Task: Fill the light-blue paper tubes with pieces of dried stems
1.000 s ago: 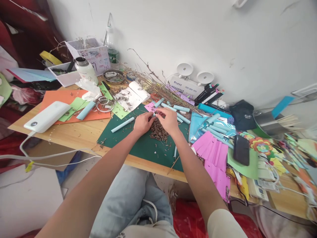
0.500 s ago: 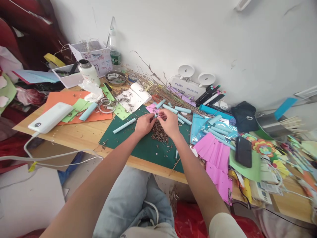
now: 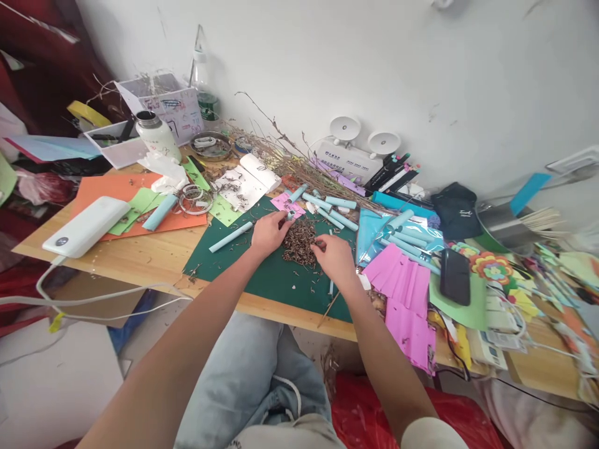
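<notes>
My left hand (image 3: 267,231) is closed on a small light-blue paper tube (image 3: 291,216), held just above the dark green cutting mat (image 3: 243,268). My right hand (image 3: 335,257) rests lower on the mat, its fingertips pinched at the edge of a pile of dried brown plant bits (image 3: 299,242). What the fingertips hold is too small to make out. A longer light-blue paper roll (image 3: 231,237) lies on the mat left of my left hand. More blue rolls (image 3: 337,211) lie behind the pile.
Pink paper strips (image 3: 406,293), a black phone (image 3: 453,277) and blue rolls (image 3: 406,238) crowd the right. Dry twigs (image 3: 285,156) lie along the wall. A white power bank (image 3: 86,226) with cable, orange paper (image 3: 116,187), metal rings (image 3: 195,197) and a bottle (image 3: 155,135) sit left.
My right hand has left the tube and dropped down and right to the edge of the dried pile. My left hand has kept the tube.
</notes>
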A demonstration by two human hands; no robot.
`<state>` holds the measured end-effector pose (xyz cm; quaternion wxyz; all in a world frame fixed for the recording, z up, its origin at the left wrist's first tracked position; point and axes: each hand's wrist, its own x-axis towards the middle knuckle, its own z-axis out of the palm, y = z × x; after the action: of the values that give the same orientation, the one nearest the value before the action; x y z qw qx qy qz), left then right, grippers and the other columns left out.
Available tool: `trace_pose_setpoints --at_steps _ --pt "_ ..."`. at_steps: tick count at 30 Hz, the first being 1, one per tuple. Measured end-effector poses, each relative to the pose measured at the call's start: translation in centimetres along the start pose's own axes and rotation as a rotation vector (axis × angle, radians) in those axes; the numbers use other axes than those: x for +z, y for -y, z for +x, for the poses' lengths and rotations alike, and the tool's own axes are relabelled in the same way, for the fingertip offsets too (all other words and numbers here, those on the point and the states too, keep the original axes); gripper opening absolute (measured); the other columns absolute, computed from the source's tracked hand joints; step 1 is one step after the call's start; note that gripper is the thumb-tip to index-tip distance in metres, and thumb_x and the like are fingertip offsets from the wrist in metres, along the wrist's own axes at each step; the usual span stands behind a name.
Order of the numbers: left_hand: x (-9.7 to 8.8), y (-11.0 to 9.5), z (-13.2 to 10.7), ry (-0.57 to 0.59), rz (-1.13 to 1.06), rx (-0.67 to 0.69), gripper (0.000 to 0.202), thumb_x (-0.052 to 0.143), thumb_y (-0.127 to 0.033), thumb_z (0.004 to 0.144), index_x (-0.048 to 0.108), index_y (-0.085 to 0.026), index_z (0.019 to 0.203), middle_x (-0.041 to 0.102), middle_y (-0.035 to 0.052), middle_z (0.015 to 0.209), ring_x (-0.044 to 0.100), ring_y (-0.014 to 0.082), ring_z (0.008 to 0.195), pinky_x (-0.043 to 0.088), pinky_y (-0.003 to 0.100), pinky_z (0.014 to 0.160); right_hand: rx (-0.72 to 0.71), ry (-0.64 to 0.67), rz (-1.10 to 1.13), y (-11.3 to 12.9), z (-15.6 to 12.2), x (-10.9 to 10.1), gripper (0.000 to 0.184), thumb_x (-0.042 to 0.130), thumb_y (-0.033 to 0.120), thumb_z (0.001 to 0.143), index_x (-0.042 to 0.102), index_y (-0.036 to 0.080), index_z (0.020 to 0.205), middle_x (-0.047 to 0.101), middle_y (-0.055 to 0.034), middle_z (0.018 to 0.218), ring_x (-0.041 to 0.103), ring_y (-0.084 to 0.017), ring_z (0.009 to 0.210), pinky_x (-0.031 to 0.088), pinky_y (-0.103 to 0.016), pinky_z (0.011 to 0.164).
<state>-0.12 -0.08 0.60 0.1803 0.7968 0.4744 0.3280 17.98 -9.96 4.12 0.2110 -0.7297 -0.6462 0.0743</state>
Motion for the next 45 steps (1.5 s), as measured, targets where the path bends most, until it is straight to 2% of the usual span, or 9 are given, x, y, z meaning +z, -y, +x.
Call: trace_pose_setpoints --at_steps 3,9,15,19,24,29,34,40,45 --pt "0.0 0.0 0.0 0.007 0.005 -0.006 0.024 0.051 -0.039 0.095 0.06 -0.021 0.082 0.065 0.0041 0.078 0.058 0.0186 0.073 0.037 0.028 0.065 -0.022 -0.015 0.008 -0.5 -0.9 0.7 0.011 0.061 0.02 0.084 0.072 0.022 0.08 0.069 -0.0058 0.08 0.062 -0.021 0.073 0.046 -0.034 0.071" --pt "-0.1 0.0 0.0 0.008 -0.009 -0.01 0.023 0.052 -0.038 0.095 0.06 -0.022 0.081 0.065 0.0036 0.078 0.059 0.0186 0.075 0.038 0.028 0.066 0.02 -0.219 0.326 -0.9 -0.5 -0.1 0.014 0.062 0.027 0.082 0.072 0.021 0.074 0.071 -0.0057 0.086 0.065 -0.02 0.077 0.051 -0.035 0.071" --pt "0.1 0.1 0.0 0.003 -0.014 -0.013 0.026 0.049 -0.041 0.096 0.06 -0.022 0.082 0.066 0.0041 0.079 0.058 0.0183 0.073 0.038 0.029 0.065 0.136 -0.21 0.714 -0.3 -0.3 0.5 0.01 0.065 0.03 0.074 0.068 0.02 0.071 0.075 -0.007 0.09 0.071 -0.022 0.086 0.057 -0.035 0.075" --pt "0.0 0.1 0.0 -0.003 -0.008 -0.002 0.024 0.051 -0.039 0.095 0.059 -0.021 0.081 0.066 0.0038 0.079 0.058 0.0183 0.073 0.037 0.029 0.064 0.175 -0.232 0.671 0.0 0.2 1.4 0.009 0.065 0.029 0.072 0.066 0.019 0.072 0.073 -0.005 0.077 0.068 -0.02 0.07 0.056 -0.033 0.068" --pt "-0.1 0.0 -0.1 0.008 -0.004 -0.004 0.023 0.051 -0.039 0.095 0.06 -0.021 0.083 0.066 0.0038 0.079 0.059 0.0185 0.073 0.038 0.028 0.065 0.075 -0.221 0.529 -0.4 0.7 1.7 0.024 0.062 0.034 0.079 0.073 0.019 0.094 0.072 -0.0048 0.081 0.065 -0.018 0.068 0.054 -0.033 0.068" --pt "0.2 0.1 0.0 -0.01 -0.01 -0.018 0.026 0.05 -0.041 0.096 0.062 -0.022 0.083 0.067 0.0043 0.08 0.059 0.0188 0.073 0.038 0.029 0.065 -0.027 -0.168 0.396 -0.4 0.7 1.2 0.02 0.064 0.037 0.083 0.076 0.022 0.079 0.07 -0.0034 0.077 0.062 -0.018 0.068 0.05 -0.032 0.069" --pt "0.5 0.3 0.1 -0.024 -0.023 -0.002 0.024 0.051 -0.039 0.095 0.063 -0.022 0.084 0.067 0.0042 0.08 0.059 0.019 0.073 0.037 0.029 0.065 0.056 -0.155 0.592 -0.6 0.7 1.1 0.026 0.068 0.04 0.08 0.074 0.02 0.096 0.072 -0.0043 0.085 0.066 -0.018 0.074 0.052 -0.033 0.071" --pt "0.2 0.2 0.1 -0.01 -0.016 -0.015 0.026 0.05 -0.041 0.096 0.063 -0.022 0.085 0.068 0.0044 0.081 0.06 0.019 0.074 0.039 0.029 0.066 0.161 -0.165 0.697 -1.2 0.9 1.4 0.027 0.079 0.043 0.066 0.066 0.02 0.07 0.068 -0.0014 0.068 0.062 -0.017 0.062 0.052 -0.031 0.063" --pt "0.3 0.2 0.1 -0.006 -0.023 -0.022 0.028 0.049 -0.043 0.096 0.062 -0.022 0.084 0.068 0.0044 0.08 0.059 0.0187 0.072 0.037 0.028 0.064 0.19 -0.103 0.759 -1.7 0.7 1.9 0.022 0.075 0.035 0.067 0.074 0.019 0.082 0.076 -0.0057 0.083 0.07 -0.021 0.074 0.057 -0.036 0.074"
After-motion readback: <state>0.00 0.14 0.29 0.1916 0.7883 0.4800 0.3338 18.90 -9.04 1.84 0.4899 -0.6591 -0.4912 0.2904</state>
